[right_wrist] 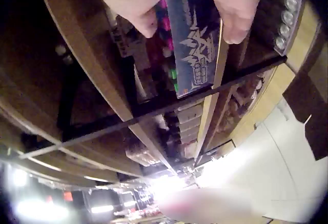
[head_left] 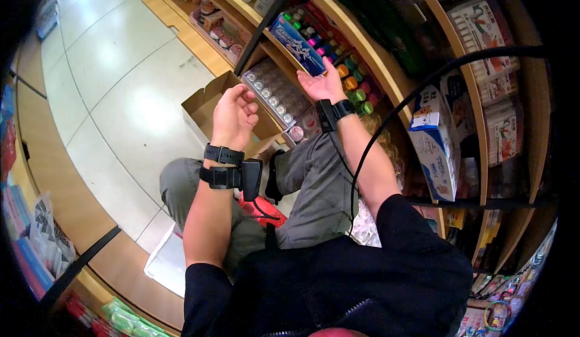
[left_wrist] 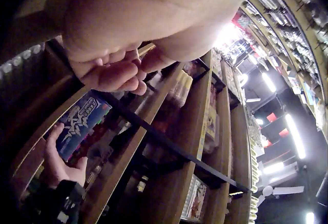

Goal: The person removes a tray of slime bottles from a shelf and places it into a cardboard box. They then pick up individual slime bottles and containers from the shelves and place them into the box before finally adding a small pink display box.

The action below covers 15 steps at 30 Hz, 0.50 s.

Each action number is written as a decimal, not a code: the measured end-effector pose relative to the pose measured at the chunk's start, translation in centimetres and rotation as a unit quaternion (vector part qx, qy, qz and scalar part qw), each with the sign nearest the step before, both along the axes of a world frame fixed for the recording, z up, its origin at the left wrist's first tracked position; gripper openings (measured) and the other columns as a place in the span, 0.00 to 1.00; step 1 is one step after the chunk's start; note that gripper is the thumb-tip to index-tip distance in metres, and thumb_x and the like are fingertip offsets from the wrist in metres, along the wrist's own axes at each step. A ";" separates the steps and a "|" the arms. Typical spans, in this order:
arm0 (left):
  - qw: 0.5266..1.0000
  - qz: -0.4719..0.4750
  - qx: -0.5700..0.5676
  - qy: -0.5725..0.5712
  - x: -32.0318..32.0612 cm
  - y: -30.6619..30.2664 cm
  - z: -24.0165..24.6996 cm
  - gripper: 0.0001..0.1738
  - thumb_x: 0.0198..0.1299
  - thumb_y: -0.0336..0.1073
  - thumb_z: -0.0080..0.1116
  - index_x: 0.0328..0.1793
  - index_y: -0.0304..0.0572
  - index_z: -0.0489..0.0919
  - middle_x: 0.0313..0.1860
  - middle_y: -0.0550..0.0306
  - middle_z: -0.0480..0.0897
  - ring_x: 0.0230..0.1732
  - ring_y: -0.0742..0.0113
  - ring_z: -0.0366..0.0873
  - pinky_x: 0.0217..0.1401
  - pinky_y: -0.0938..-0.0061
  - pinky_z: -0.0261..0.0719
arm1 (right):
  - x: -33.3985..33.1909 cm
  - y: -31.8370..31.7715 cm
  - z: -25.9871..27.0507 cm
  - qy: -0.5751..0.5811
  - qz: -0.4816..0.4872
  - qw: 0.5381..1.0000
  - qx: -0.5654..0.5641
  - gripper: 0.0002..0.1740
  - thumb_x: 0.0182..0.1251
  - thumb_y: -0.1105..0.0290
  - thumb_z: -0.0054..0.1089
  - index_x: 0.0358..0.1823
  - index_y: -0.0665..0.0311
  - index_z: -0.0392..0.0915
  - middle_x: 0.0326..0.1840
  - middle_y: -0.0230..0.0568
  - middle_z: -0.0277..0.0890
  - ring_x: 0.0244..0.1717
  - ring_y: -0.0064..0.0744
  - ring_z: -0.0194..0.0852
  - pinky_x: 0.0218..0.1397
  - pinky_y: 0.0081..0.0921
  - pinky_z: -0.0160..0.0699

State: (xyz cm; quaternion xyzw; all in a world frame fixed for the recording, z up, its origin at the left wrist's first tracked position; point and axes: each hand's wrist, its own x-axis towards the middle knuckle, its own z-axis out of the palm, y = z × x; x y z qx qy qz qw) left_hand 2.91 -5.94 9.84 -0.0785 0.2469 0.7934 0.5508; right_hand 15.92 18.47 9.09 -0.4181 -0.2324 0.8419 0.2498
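Blue box [head_left: 297, 44] with silver-white lettering: sits on the shelf [head_left: 281, 55], along its front edge; colored caps [head_left: 350, 83] crowd just behind it toward the shelf's back. Right hand [head_left: 326, 85] is at the box's near end, fingers spread and straight, nothing grasped; can't tell if they touch it. Right wrist view gives the lettered face, thumb and fingers to either side; head view only gets it slanted.

Left hand [head_left: 234, 118] is above the open cardboard box [head_left: 202, 100], fingers loosely bent, nothing held. Left wrist view shows its curled fingertips from below, plus the right hand by the blue box.

Lower level, near the front edge: round silver-lidded containers [head_left: 273, 98]. Cardboard box stands beside the shelving, on the tiled floor [head_left: 130, 101]. Gray-trousered legs [head_left: 311, 177] are folded under the arms. Ceiling fan [left_wrist: 268, 190]: left wrist view only.
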 end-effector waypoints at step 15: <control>0.999 -0.013 -0.040 0.018 0.2 1.4 -0.7 0.07 0.61 0.40 0.47 0.40 0.49 0.69 0.29 0.64 0.72 0.25 0.74 0.66 0.22 0.82 0.61 | -5.7 2.2 -3.5 -0.013 -0.260 0.965 -0.022 0.47 0.49 0.43 0.62 0.61 0.66 0.51 0.58 0.46 0.58 0.56 0.41 0.62 0.59 0.35 0.62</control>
